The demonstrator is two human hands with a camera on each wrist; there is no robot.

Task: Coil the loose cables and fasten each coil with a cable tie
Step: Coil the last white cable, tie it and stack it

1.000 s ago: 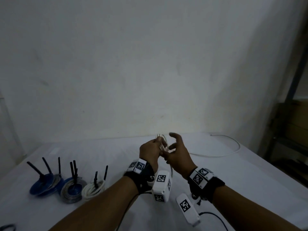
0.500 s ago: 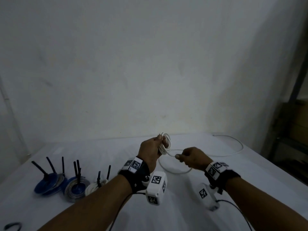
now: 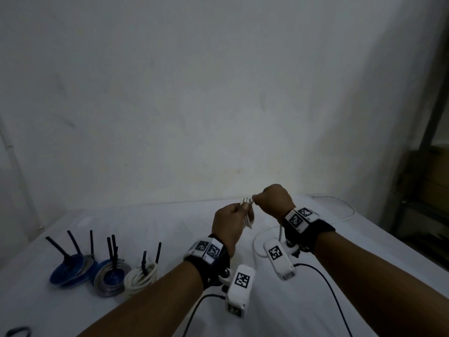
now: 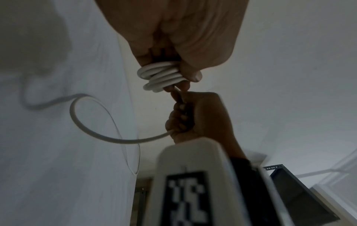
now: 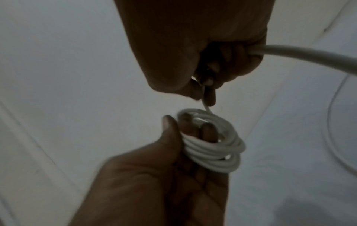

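A white cable is partly wound into a small coil (image 3: pixel 248 215) (image 4: pixel 160 76) (image 5: pixel 214 148) above the white table. My left hand (image 3: pixel 229 223) (image 5: pixel 154 165) grips that coil, with thumb and fingers round its loops. My right hand (image 3: pixel 274 199) (image 4: pixel 195 116) is a fist round the cable's loose run just right of the coil, pinching the strand that leads onto it. The loose cable (image 3: pixel 345 215) (image 4: pixel 92 133) (image 5: pixel 309 56) hangs from the right fist and curves over the table to the far right.
Three finished coils stand at the table's (image 3: pixel 145 227) left: a blue one (image 3: pixel 70 271), a grey and blue one (image 3: pixel 109 279) and a white one (image 3: pixel 141 277), each with black tie tails sticking up. A dark shelf with boxes (image 3: pixel 427 190) stands at the right.
My right hand has risen from the table side up to the coil, bringing the cable over as another loop. The left hand has kept hold of the coil.
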